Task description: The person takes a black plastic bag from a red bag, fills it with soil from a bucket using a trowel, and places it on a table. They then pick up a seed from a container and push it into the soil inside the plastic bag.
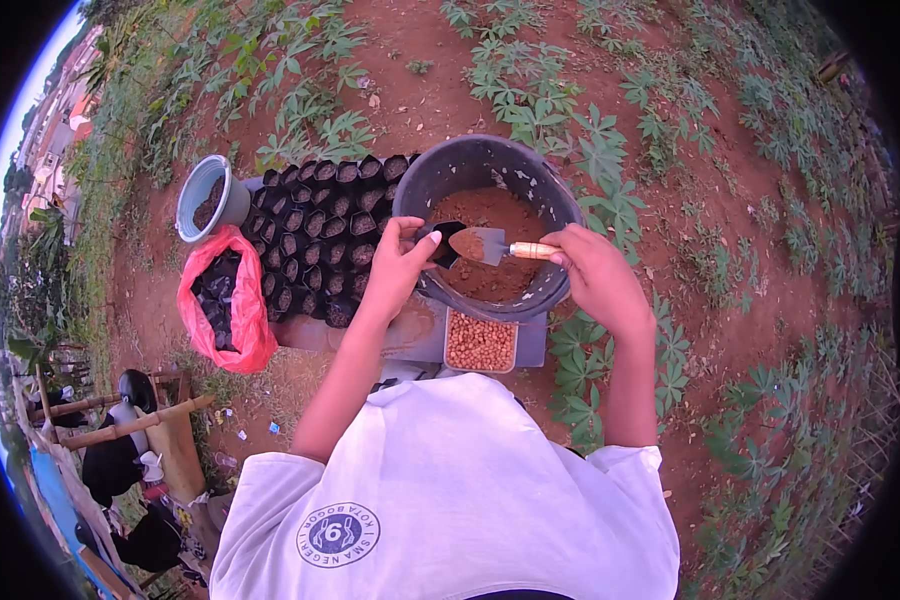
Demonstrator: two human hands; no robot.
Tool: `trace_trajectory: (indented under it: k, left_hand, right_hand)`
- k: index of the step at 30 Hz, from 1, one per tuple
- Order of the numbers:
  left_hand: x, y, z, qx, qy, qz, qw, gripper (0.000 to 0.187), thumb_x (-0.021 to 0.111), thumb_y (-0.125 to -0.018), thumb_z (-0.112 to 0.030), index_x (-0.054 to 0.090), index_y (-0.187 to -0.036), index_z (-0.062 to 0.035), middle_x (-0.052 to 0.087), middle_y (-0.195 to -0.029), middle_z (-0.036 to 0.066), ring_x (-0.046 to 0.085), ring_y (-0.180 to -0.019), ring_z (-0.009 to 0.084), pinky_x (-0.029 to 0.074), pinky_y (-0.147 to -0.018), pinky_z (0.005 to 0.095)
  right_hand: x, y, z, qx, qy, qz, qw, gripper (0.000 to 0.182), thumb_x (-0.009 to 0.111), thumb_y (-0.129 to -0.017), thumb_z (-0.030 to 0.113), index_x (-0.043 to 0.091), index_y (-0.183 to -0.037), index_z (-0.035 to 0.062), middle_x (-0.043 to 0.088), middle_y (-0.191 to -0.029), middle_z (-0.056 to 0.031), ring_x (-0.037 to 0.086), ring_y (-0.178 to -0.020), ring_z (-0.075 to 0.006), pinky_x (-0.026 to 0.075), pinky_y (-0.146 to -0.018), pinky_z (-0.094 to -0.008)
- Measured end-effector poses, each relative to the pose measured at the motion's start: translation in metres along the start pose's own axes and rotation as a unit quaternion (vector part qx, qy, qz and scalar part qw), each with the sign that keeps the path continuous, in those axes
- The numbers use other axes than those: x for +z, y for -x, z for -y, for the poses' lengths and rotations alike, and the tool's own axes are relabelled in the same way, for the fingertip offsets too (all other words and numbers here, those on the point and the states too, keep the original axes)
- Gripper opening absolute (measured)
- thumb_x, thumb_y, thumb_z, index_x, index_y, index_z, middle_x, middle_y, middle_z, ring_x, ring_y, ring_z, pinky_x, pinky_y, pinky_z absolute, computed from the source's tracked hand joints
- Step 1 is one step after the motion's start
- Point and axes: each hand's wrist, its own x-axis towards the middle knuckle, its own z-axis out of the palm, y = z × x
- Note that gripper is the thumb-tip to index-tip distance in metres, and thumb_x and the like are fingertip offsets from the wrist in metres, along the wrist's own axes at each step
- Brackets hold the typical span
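Observation:
A small trowel (492,247) with a wooden handle is in my right hand (597,272), its blade bearing some brown soil. The blade's tip points left, at the mouth of a small black bag (447,256) that my left hand (402,262) pinches open. Both hands are over a large dark bucket (560,200) partly filled with reddish-brown soil (490,208). Left of the bucket stand rows of soil-filled black bags (315,222). Just below the bucket sits a clear square container (481,341) of small light-brown pieces.
A pale blue pail (236,204) with dark soil stands at the table's left end. Beside it, a red plastic bag (260,325) holds black bags. The table's edge (400,340) shows nearer me. Leafy plants (610,160) grow around, and a bamboo structure (135,420) is at lower left.

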Motion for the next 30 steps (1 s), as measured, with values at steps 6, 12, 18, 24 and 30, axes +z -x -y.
trace_trajectory:
  k: [6,12,18,24,30]
  left_hand:
    - [0.008,0.007,0.002,0.003,-0.01,-0.005,1.0,0.041,0.071,-0.094,-0.02,0.05,-0.124,-0.0006,0.059,-0.106,0.008,0.06,-0.092,0.0128,0.057,-0.077,0.0288]
    - [0.011,0.006,0.016,0.02,-0.03,-0.022,0.999,0.042,0.072,-0.093,-0.021,0.051,-0.123,0.0005,0.06,-0.102,0.009,0.061,-0.089,0.0133,0.057,-0.074,0.0283]
    - [0.013,0.009,0.021,0.011,-0.027,-0.031,0.999,0.042,0.072,-0.093,-0.02,0.051,-0.122,0.0017,0.063,-0.096,0.009,0.063,-0.082,0.0126,0.055,-0.071,0.028]
    - [0.01,0.012,0.025,0.001,-0.006,-0.013,1.0,0.044,0.073,-0.092,-0.022,0.051,-0.122,0.0015,0.063,-0.091,0.009,0.062,-0.079,0.0122,0.053,-0.069,0.027]
    - [-0.008,0.022,0.021,0.032,-0.017,-0.003,0.999,0.044,0.074,-0.091,-0.022,0.053,-0.12,0.0015,0.063,-0.092,0.008,0.062,-0.08,0.0122,0.052,-0.072,0.0279]
  right_hand:
    - [0.011,-0.008,0.004,-0.029,0.03,0.023,0.999,0.014,0.059,-0.093,0.008,0.064,-0.104,0.0003,0.061,-0.093,-0.0151,0.061,-0.093,-0.0352,0.047,-0.085,-0.0461]
    - [0.016,-0.015,0.009,-0.057,0.016,0.012,0.998,0.016,0.065,-0.091,0.012,0.065,-0.102,0.001,0.064,-0.091,-0.0135,0.062,-0.091,-0.0336,0.048,-0.084,-0.044]
    - [0.021,-0.023,0.015,-0.11,-0.011,-0.018,0.994,0.016,0.072,-0.086,0.016,0.067,-0.095,0.0034,0.067,-0.089,-0.0103,0.064,-0.087,-0.0294,0.048,-0.08,-0.0414]
    - [0.027,-0.025,0.03,-0.122,-0.015,-0.053,0.991,0.012,0.073,-0.085,0.013,0.066,-0.088,0.0038,0.067,-0.083,-0.009,0.064,-0.081,-0.0277,0.047,-0.076,-0.0389]
    - [0.031,-0.021,0.058,-0.109,0.0,-0.069,0.992,0.011,0.073,-0.084,0.011,0.065,-0.086,0.0036,0.066,-0.081,-0.0098,0.063,-0.079,-0.028,0.046,-0.074,-0.0389]
